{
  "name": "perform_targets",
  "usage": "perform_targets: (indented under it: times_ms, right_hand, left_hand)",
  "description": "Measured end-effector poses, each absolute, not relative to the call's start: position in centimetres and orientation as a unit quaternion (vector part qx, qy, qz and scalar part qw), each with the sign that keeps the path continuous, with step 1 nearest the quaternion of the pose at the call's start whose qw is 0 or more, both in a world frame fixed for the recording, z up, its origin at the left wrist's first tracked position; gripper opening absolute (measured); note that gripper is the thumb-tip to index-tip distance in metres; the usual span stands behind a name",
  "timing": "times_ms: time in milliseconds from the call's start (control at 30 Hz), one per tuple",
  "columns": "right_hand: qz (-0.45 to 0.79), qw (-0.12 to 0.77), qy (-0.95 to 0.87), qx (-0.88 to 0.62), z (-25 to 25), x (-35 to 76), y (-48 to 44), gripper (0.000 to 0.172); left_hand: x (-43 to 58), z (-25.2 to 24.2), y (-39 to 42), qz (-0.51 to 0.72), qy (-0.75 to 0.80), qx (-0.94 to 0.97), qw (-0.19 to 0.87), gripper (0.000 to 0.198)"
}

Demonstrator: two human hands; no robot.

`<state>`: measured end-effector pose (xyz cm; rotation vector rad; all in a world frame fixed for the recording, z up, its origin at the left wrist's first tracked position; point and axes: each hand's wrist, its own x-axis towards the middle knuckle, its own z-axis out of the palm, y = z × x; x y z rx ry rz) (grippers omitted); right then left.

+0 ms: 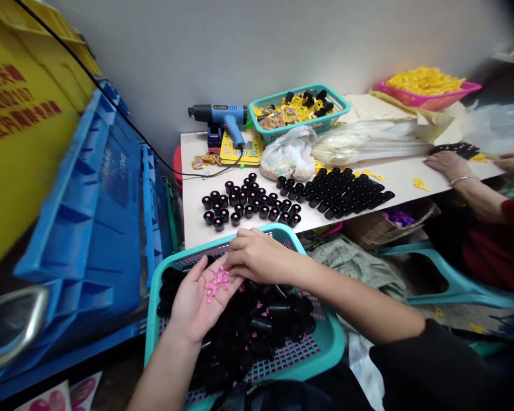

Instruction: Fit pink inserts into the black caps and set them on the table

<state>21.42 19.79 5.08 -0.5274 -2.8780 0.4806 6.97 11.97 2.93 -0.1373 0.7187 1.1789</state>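
Palm up over the basket, my left hand [203,302] is cupped and holds a small heap of pink pieces [218,282]. My right hand [257,257] reaches across to the left fingers, its own fingers bent together at the edge of the heap; whatever is between its fingertips is hidden. Below both hands a turquoise basket [329,351] holds many black cylindrical parts [261,325], with some pink pieces scattered among them. On the table just beyond stand black caps [242,200] with pink centres. A tight block of more black caps [346,191] is to their right.
A blue heat gun [227,117] with a black cable stands at the table's back left. Behind the caps are a turquoise basket [342,108] of yellow and black parts and a plastic bag [289,157]. Blue crates [98,211] line the left. Another person's hand [449,165] rests at right.
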Motion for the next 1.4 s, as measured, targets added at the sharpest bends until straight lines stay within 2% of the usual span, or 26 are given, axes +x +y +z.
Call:
perform_targets:
  times_ms: [133, 200, 267, 400, 600, 700, 833, 900, 1033, 1200, 1400]
  right_hand:
    - [0.229, 0.112, -0.952, -0.171, 5.1, 22.2, 20.5, 0.013]
    - [0.3, 0.163, -0.913, -0.223, 5.6, 23.1, 20.5, 0.008]
    - [0.391, 0.238, -0.842, -0.286, 6.2, 24.4, 20.2, 0.004]
    - [0.554, 0.345, -0.68, -0.335, 6.5, 27.3, 19.1, 0.002]
    - [0.666, 0.365, -0.532, -0.374, 4.1, 29.6, 17.2, 0.018]
    - [0.694, 0.352, -0.489, -0.394, 3.0, 30.0, 16.9, 0.022]
    - [0.669, 0.348, -0.504, -0.422, 2.2, 29.7, 17.0, 0.018]
    - [0.657, 0.348, -0.506, -0.438, 2.0, 29.4, 17.0, 0.015]
    - [0.674, 0.34, -0.488, -0.437, 1.4, 28.7, 17.1, 0.014]
    - [0.671, 0.342, -0.49, -0.438, 0.3, 28.5, 17.3, 0.015]
    - [0.684, 0.323, -0.483, -0.441, -0.9, 28.7, 17.1, 0.022]
  left_hand:
    - [7.5, 2.4, 12.3, 0.537, 0.354, -0.068, 0.763, 0.038]
    - [7.6, 1.9, 12.6, 0.521, 0.383, -0.057, 0.761, 0.032]
    - [7.7, 1.2, 12.8, 0.491, 0.459, 0.032, 0.74, 0.032]
    - [8.5, 0.0, 13.5, 0.387, 0.654, 0.365, 0.538, 0.041]
    - [11.2, -0.9, 14.4, 0.298, 0.706, 0.492, 0.413, 0.034]
    - [12.4, -1.4, 15.0, 0.245, 0.721, 0.53, 0.372, 0.039]
    - [12.9, -1.7, 15.6, 0.17, 0.723, 0.574, 0.344, 0.04]
    - [12.9, -1.7, 15.7, 0.127, 0.719, 0.595, 0.336, 0.034]
    - [13.1, -1.5, 15.3, 0.015, 0.708, 0.638, 0.303, 0.009]
    - [14.0, -1.2, 15.2, -0.093, 0.679, 0.68, 0.258, 0.022]
    - [13.0, -1.0, 15.4, -0.124, 0.648, 0.716, 0.227, 0.021]
